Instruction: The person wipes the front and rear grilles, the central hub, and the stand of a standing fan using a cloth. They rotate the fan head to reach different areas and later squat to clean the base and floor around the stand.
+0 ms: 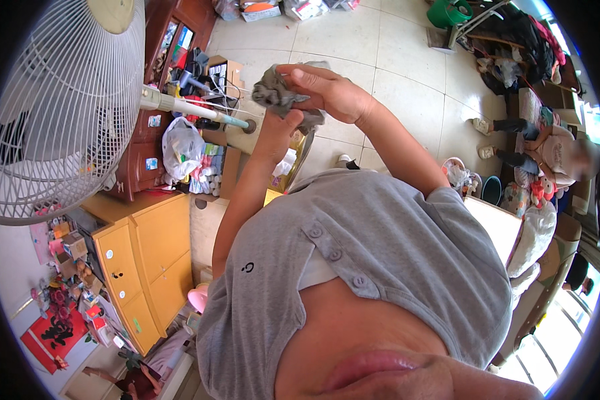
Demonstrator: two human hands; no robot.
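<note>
A crumpled grey-olive cloth (pixel 275 92) is bunched up between my two hands, held out in front of my chest above the tiled floor. My left hand (pixel 278 135) grips its lower part, thumb pointing up, fingers partly hidden by the folds. From the right, my right hand (pixel 337 95) closes over the cloth, with fingers reaching across the top of it. Some fabric shows past the fingers on both sides. Just beneath the hands stands a gold-coloured box (pixel 300 160), partly covered by my left forearm, with white tissue (pixel 285 164) at it.
A standing fan (pixel 75 100) rises close on the left, its pole (pixel 195 109) beside my left hand. Nearby are a plastic bag (pixel 182 145), a yellow cabinet (pixel 150 250) and cables. At right, a person (pixel 555 150) sits; a green bucket (pixel 447 14) stands farther off.
</note>
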